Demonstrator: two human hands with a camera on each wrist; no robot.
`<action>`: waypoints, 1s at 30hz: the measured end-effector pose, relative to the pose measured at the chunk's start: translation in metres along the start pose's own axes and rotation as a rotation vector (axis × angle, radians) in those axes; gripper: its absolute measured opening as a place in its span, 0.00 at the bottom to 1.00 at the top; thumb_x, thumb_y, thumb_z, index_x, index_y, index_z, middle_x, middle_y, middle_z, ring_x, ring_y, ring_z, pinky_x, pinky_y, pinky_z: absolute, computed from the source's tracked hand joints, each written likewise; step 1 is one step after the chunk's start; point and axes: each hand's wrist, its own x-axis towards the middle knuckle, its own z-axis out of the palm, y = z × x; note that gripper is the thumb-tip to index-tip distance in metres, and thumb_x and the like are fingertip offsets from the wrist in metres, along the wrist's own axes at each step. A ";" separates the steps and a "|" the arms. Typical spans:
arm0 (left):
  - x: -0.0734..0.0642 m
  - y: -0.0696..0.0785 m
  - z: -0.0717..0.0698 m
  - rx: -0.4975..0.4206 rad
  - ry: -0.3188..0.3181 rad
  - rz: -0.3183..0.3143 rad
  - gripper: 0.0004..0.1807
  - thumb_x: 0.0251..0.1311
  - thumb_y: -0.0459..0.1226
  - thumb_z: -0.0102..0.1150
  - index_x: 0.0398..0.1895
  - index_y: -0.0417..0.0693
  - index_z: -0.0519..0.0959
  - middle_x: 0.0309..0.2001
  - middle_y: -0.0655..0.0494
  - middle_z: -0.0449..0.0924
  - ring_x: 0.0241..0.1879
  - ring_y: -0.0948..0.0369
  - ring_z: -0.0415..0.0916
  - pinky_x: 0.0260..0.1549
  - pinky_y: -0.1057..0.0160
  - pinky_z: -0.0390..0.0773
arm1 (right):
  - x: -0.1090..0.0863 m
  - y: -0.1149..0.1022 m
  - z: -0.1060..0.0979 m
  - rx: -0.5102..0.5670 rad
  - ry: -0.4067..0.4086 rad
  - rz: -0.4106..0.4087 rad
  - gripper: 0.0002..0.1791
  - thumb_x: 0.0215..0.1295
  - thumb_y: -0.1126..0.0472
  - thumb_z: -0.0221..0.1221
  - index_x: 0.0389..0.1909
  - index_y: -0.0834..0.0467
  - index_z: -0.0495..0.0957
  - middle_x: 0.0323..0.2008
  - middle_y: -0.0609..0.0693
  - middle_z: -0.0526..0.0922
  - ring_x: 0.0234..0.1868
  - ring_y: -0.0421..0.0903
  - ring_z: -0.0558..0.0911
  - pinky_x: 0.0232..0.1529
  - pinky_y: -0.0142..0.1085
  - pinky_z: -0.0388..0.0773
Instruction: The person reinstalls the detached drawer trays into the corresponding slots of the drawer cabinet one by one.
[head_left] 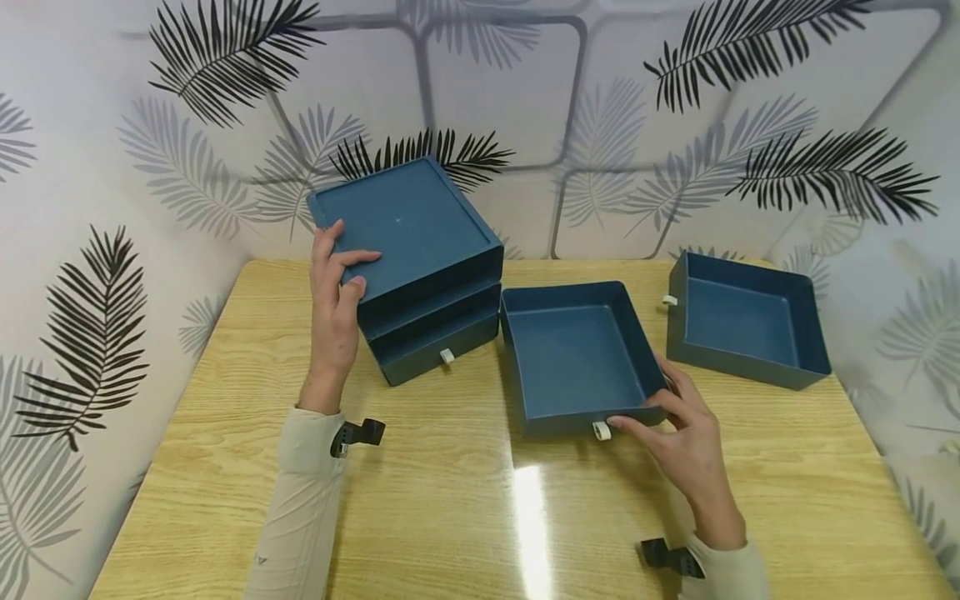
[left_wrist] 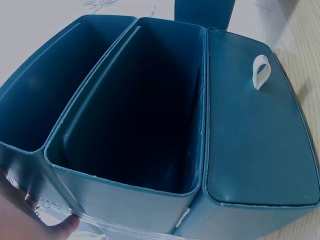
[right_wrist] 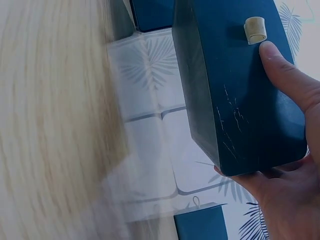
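Note:
A blue drawer cabinet stands at the back left, angled on the table. Its two upper slots are bare, and the lowest one holds a drawer with a white pull tab. My left hand rests on the cabinet's top left edge, fingers spread over the surface. With my right hand I grip a loose blue drawer by its front right corner. The thumb presses the front face beside its white tab, while other fingers are at the right side and below. Nothing lies inside this drawer.
Another loose blue drawer sits at the back right, its white tab facing left. The wood-grain table ends at a wall covered in leaf-patterned material.

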 end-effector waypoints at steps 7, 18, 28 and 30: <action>0.000 0.000 -0.002 0.003 0.010 0.000 0.21 0.70 0.44 0.44 0.56 0.47 0.83 0.82 0.60 0.55 0.86 0.61 0.33 0.83 0.44 0.35 | -0.002 -0.008 -0.004 0.015 -0.005 -0.030 0.16 0.40 0.81 0.76 0.25 0.63 0.81 0.71 0.66 0.72 0.67 0.33 0.75 0.56 0.16 0.75; 0.000 0.006 0.001 -0.013 0.011 -0.021 0.21 0.70 0.39 0.43 0.56 0.37 0.81 0.83 0.49 0.53 0.86 0.54 0.31 0.82 0.42 0.33 | -0.006 -0.017 -0.004 0.041 -0.030 -0.042 0.18 0.38 0.81 0.76 0.25 0.61 0.81 0.71 0.66 0.72 0.68 0.38 0.77 0.58 0.20 0.77; -0.002 0.030 0.002 -0.028 0.006 -0.028 0.22 0.69 0.36 0.40 0.55 0.32 0.79 0.82 0.44 0.52 0.86 0.48 0.31 0.82 0.41 0.32 | -0.009 -0.021 0.006 0.082 -0.055 -0.080 0.17 0.38 0.82 0.76 0.26 0.63 0.82 0.70 0.69 0.71 0.70 0.41 0.77 0.59 0.23 0.78; -0.001 0.020 0.002 -0.013 0.011 -0.029 0.22 0.70 0.37 0.42 0.56 0.35 0.80 0.83 0.46 0.53 0.86 0.50 0.31 0.82 0.42 0.33 | -0.009 -0.022 0.008 0.084 -0.057 -0.082 0.18 0.38 0.81 0.76 0.26 0.62 0.82 0.71 0.69 0.70 0.70 0.41 0.76 0.60 0.23 0.78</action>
